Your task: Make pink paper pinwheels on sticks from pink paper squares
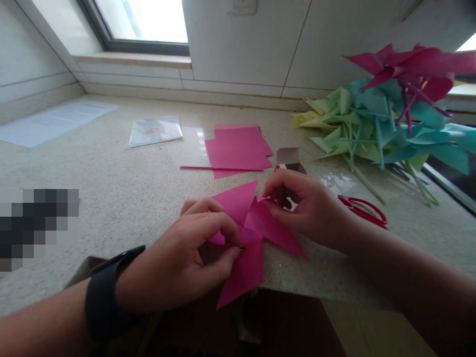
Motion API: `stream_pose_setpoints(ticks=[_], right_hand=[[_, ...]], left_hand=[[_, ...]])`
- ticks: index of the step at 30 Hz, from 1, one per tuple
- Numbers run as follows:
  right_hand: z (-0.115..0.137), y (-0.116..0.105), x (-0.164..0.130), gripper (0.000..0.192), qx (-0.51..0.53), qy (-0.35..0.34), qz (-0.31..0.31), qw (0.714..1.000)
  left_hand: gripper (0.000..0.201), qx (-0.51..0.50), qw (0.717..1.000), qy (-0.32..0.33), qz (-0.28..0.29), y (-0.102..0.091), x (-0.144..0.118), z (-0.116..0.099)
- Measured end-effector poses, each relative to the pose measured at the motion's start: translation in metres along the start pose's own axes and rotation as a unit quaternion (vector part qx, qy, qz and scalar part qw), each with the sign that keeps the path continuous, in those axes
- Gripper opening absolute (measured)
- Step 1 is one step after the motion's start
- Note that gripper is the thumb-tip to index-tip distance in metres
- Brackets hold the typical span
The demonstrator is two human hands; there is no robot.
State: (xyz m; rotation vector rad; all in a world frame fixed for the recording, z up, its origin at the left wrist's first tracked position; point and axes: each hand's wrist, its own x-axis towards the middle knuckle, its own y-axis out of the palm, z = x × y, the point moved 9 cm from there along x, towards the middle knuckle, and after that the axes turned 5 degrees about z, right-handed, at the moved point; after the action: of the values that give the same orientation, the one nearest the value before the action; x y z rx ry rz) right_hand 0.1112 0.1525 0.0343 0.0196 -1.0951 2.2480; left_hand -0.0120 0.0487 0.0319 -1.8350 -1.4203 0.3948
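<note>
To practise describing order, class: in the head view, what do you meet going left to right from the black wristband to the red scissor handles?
Wide black wristband → left bare hand → bright pink paper with pointed flaps → right bare hand → red looped scissor handles.

A bright pink sheet of paper (256,223), slit inward from its corners toward the middle, spreads into pointed triangular flaps at the front edge of a speckled countertop (148,173), its lower tip jutting past the edge. One corner of the right-hand flap curls upward; the left side is partly hidden. A small, dark, shiny piece (242,248), its exact form too tiny to tell, shows just below the paper's center.
</note>
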Motion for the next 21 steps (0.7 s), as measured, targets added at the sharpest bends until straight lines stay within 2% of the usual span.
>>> stream_pose_setpoints(ticks=[4,7,14,17,21], right_hand=[[0.014,0.009,-0.003,0.022,0.010,-0.033,0.064,0.997],[0.022,0.017,-0.004,0.022,0.016,-0.047,0.114,0.992],[0.022,0.027,-0.008,0.026,0.029,-0.040,0.213,0.976],[0.024,0.026,-0.009,0.023,0.035,-0.041,0.227,0.973],[0.017,0.024,-0.006,0.011,0.005,-0.011,0.204,0.979]], left_hand=[[0.017,0.001,1.000,0.001,0.004,0.001,0.002,0.000],[0.019,0.008,1.000,0.005,0.006,0.002,0.001,0.001],[0.022,0.034,0.999,0.022,-0.001,0.003,0.000,-0.002],[0.023,0.045,0.999,0.026,-0.005,0.002,0.001,-0.004],[0.018,0.062,0.997,0.041,-0.024,0.000,-0.002,-0.010]])
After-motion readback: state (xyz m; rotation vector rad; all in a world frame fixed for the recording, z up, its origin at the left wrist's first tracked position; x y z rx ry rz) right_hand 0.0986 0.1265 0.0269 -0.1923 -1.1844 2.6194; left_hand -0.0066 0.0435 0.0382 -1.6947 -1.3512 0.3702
